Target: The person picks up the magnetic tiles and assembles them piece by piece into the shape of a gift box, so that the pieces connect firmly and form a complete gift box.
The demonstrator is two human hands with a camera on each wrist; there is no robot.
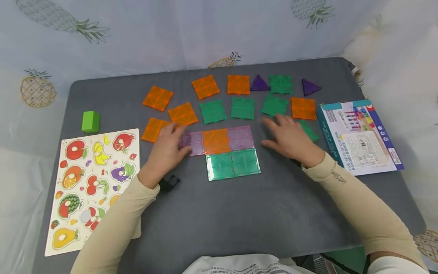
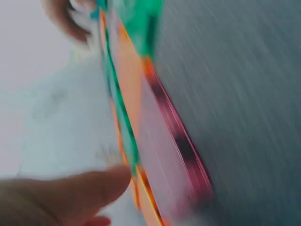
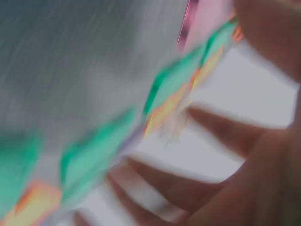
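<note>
A row of translucent tiles lies mid-table: a pink square tile (image 1: pixel 197 144) on the left, an orange square tile (image 1: pixel 216 141), and another pink square tile (image 1: pixel 241 137). Below them two green square tiles (image 1: pixel 220 166) lie side by side. My left hand (image 1: pixel 165 149) is at the left pink tile's outer end, thumb and finger extended beside it; firm contact is unclear. In the blurred left wrist view that pink tile (image 2: pixel 164 150) lies flat near a straight digit. My right hand (image 1: pixel 291 137), fingers spread, hovers right of the row, partly covering a green tile (image 1: pixel 309 131).
Loose orange tiles (image 1: pixel 158 98), green tiles (image 1: pixel 243 108) and purple triangles (image 1: pixel 260 83) lie scattered behind the row. At left are a fruit puzzle board (image 1: pixel 113 154) and a green block (image 1: pixel 90 121). A bead-set box (image 1: pixel 367 150) lies at right. A pineapple-print curtain (image 1: pixel 205 34) hangs behind.
</note>
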